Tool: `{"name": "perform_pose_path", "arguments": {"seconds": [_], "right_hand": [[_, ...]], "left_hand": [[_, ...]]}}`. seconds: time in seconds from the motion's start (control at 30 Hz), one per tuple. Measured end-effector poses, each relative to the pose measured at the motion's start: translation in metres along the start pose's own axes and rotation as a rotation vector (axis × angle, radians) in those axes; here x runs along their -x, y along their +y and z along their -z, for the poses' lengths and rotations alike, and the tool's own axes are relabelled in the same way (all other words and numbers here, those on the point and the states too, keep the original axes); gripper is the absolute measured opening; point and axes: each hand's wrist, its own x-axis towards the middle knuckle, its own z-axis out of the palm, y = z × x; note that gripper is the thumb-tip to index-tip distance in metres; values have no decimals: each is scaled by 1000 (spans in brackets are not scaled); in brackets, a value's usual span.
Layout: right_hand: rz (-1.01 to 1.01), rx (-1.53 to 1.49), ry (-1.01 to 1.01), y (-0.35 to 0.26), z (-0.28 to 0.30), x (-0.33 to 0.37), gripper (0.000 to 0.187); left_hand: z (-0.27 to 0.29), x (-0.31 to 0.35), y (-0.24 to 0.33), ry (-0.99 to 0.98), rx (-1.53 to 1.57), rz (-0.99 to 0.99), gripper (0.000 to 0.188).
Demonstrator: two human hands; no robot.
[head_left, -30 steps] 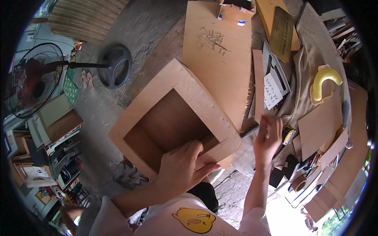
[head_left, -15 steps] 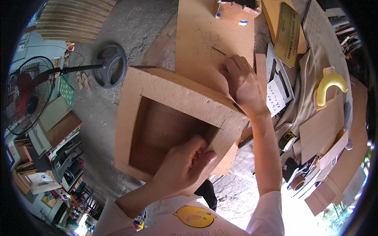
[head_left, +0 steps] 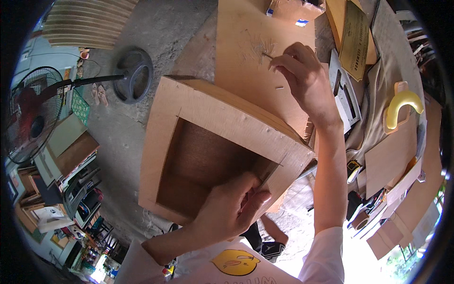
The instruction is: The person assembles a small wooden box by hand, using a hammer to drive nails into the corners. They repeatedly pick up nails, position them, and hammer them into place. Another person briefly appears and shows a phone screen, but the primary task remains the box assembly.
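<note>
My left hand (head_left: 231, 203) grips the inner edge of a square wooden frame-fronted box (head_left: 227, 125), its thumb outside the opening. The box is tilted, with pencil marks at the opening's corners and a dark recess inside. Beyond it, my right hand (head_left: 302, 78) is over a plywood board (head_left: 236, 75), fingers curled and closed at the end of a thin dark rod (head_left: 266, 55). Beside that rod lies a loose pile of small thin nails (head_left: 257, 45). One short pale piece (head_left: 279, 87) sits apart, below my right fingers.
A cardboard box (head_left: 298, 12) stands at the board's far end. Rightward are a gold plaque (head_left: 354, 40), a yellow curved handle (head_left: 404, 108) and a tape measure (head_left: 353, 171). A fan (head_left: 35, 113) on a round-based stand lies to the left. Another person's arm (head_left: 274, 230) shows below the box.
My right hand has moved farther out to the dark rod, uncovering the short pale piece. The box has shifted slightly right in view, my left hand still on it. Another arm has appeared below.
</note>
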Motion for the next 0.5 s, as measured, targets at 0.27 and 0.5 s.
{"name": "perform_pose_path", "arguments": {"seconds": [0.27,0.5], "right_hand": [[216,235,-242,1,9,-27,11],[279,269,-203,6,4,-22,19]], "left_hand": [[1,-1,-7,-42,-2,-41,24],[1,5,-6,-33,-9,9,24]]}}
